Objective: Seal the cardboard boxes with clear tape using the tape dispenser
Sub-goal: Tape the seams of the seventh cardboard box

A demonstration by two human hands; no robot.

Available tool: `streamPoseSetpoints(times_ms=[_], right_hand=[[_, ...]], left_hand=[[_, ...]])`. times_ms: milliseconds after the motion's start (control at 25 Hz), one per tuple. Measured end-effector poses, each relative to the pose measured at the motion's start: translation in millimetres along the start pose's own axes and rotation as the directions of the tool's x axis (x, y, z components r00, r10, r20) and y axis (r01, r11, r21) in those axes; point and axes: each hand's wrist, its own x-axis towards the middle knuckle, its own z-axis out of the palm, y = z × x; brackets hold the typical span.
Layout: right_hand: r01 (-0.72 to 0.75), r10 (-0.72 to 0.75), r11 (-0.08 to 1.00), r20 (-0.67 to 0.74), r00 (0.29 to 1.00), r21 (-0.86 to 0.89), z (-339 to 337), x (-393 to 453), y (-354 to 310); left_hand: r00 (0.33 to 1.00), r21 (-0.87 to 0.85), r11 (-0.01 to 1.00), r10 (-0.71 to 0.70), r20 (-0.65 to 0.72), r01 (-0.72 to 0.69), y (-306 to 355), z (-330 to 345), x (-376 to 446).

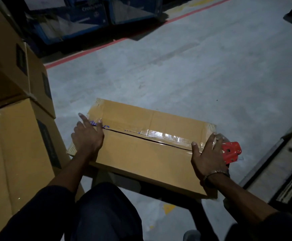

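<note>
On warehouse floor: left hand [87,136], fingers straight, pins cardboard box [141,150] flap; right hand [209,153] grips red tape dispenser [230,152] at seam end. Best: carry clear tape [159,133] over edge, press, tear cleanly.

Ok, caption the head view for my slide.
Left hand presses clear tape onto a brown cardboard box; right hand holds red tape dispenser.

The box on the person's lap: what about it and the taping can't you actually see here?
Head view only:
- Tape dispenser: mostly hidden behind the right hand; roll unseen.
- Blue print on the cardboard box: covered by left hand and tape glare.
- Box's near side: hidden below the top edge.
</note>
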Motion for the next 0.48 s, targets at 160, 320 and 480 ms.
streamPoseSetpoints(times_ms=[160, 320, 480], right_hand=[[-0.050, 0.051, 0.997, -0.013, 0.999, 0.062, -14, -1, -8], [0.056, -0.052, 0.991, -0.042, 0.998, 0.119, -29, 14, -46], [0.195, -0.195, 0.981, 0.006, 0.981, 0.021, -43, 98, -83]], left_hand=[[0.989, -0.196, 0.976, -0.117, -0.086, 0.098, -9, -7, 14], [0.976, -0.348, 0.925, -0.197, -0.088, 0.155, -48, -36, 7], [0.975, -0.284, 0.946, -0.192, -0.111, 0.154, -76, -53, -6]])
